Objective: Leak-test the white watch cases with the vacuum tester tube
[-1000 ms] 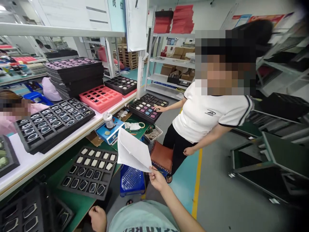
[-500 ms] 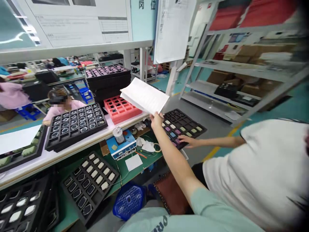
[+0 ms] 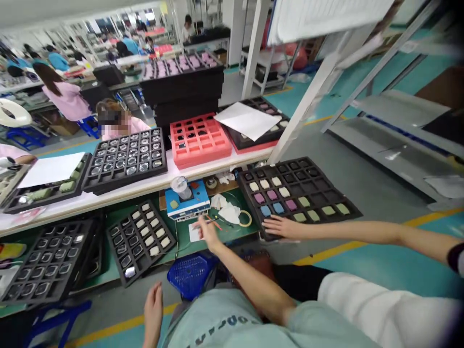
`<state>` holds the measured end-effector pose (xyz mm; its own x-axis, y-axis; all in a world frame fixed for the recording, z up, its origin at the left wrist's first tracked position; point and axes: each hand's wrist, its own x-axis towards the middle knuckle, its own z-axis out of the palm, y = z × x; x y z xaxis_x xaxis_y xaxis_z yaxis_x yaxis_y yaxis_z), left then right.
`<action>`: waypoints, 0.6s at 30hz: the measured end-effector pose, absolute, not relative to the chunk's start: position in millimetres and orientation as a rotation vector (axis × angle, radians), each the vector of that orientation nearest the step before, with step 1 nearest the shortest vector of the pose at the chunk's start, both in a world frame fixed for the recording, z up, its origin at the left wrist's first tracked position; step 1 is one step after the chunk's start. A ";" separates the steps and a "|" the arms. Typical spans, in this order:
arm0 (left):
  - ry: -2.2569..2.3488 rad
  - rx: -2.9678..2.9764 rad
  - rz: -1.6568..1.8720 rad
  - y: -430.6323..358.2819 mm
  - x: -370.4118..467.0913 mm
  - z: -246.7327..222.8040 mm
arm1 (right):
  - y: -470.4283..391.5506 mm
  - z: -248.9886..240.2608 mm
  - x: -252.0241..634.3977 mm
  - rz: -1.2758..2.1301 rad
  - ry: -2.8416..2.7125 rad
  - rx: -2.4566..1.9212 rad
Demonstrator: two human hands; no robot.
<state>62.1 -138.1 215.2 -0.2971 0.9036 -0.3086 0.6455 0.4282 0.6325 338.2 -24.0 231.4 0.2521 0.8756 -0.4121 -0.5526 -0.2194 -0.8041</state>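
Observation:
My right hand [image 3: 208,234] is closed around a thin dark pen [image 3: 213,221], in front of the blue device [image 3: 188,200] on the green bench. Low in the view, my left hand [image 3: 154,300] hangs beside the blue stool [image 3: 191,273], fingers loosely stretched, holding nothing. Loose white paper [image 3: 248,120] rests on a black tray [image 3: 277,107] at the back right of the upper shelf. A co-worker's hand [image 3: 282,226] lies flat at the near edge of a black tray [image 3: 319,186] with white, purple, blue and green pieces.
Black trays of watch-like pieces stand on the bench [image 3: 141,227] and on the white shelf [image 3: 125,159]. A red foam tray [image 3: 203,154] sits beside a tall stack of black trays [image 3: 184,92]. A slanted post [image 3: 308,104] rises at the shelf's right end. A co-worker's white shirt [image 3: 384,309] is close on the right.
The paper has left my right hand and now lies on the back right tray. That hand has come down and left with the pen. My left hand has entered the view.

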 end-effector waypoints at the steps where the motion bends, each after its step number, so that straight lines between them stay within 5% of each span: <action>1: 2.014 1.316 0.550 -124.3 78.7 223.9 | -44.0 226.4 319.0 1.448 -0.414 -1.178; 9: 1.504 1.657 0.594 -75.9 184.7 270.0 | -56.9 251.7 364.5 1.486 -0.816 -1.075; 18: 1.364 1.730 0.493 -68.4 218.5 272.8 | -75.0 247.1 377.9 1.580 -0.648 -1.007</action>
